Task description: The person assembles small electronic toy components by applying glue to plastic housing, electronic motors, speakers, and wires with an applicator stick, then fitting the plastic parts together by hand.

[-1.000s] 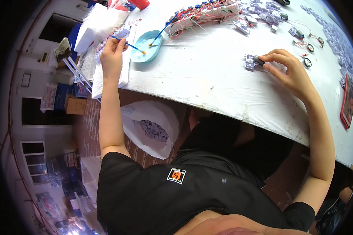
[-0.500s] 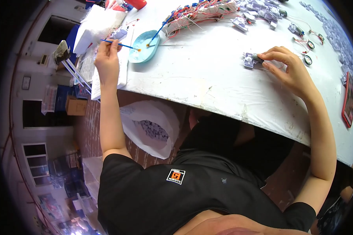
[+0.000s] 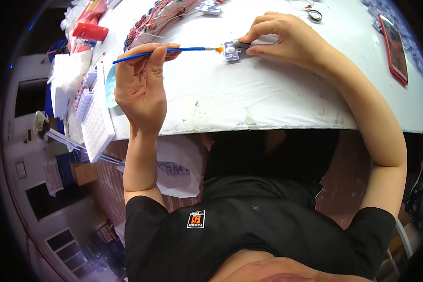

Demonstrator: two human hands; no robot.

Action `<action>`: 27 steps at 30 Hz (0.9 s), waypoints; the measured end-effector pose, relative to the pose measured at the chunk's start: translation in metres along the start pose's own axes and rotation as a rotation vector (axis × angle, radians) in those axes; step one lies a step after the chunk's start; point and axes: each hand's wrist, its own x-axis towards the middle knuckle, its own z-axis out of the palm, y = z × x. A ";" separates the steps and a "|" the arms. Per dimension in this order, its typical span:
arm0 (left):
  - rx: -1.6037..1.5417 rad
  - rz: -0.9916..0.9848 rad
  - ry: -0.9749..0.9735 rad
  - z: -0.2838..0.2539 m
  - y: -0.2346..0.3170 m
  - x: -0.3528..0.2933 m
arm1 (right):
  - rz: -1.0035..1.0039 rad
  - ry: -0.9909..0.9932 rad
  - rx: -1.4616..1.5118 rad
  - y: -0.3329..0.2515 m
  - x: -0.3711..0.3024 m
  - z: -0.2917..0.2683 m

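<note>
Left grip [image 3: 142,87] around slim, orange-tipped brush [image 3: 188,49] beside boxy plastic part [image 3: 231,53]

Worn on the head, the left fisheye camera looks steeply down from close range: the black shirt [image 3: 263,230] is nearest, along the lower edge; the desk [image 3: 277,103] spans the upper part; the floor [image 3: 353,171] shows farther below.

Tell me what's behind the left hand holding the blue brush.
A strip of the light-blue dish shows left of the left hand, and a bundle of wires beyond it. The hand covers the rest of the dish; anything in that part cannot be seen.
</note>
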 end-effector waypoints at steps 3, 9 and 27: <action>0.035 0.043 -0.061 0.011 -0.002 0.005 | -0.009 0.028 0.015 0.001 0.000 0.002; 0.063 0.103 -0.070 0.017 0.002 0.010 | 0.029 0.050 0.029 -0.002 -0.001 0.005; 0.221 0.099 -0.136 0.013 0.002 0.006 | 0.090 -0.025 0.039 -0.009 0.008 -0.002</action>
